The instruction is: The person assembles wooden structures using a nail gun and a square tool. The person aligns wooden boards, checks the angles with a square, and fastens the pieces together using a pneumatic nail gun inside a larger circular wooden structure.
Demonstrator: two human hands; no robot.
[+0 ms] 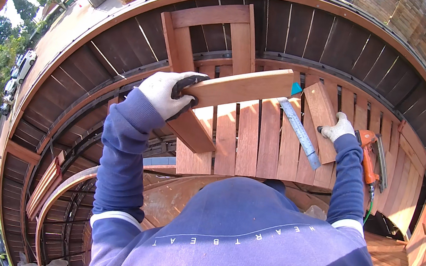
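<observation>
My left hand (172, 93) in a white glove with dark fingertips grips the near end of a wooden board (240, 84) held crosswise over the slats, with another board (194, 130) angled below it. My right hand (336, 129), also gloved, has its fingers closed on a short board (317, 108) at the right. Between them a metal ruler (301, 136) lies diagonally on the slatted wooden surface (247, 144), near a small teal piece (296, 89). An orange nail gun (369, 160) with a green hose sits just right of my right hand.
A wooden frame (203, 15) stands at the back. Curved tiered benches (296, 29) with dark backing arc around the work surface. Loose boards (45, 187) lean at lower left, beside a curved rail (66, 182). Parked cars and trees show at far left.
</observation>
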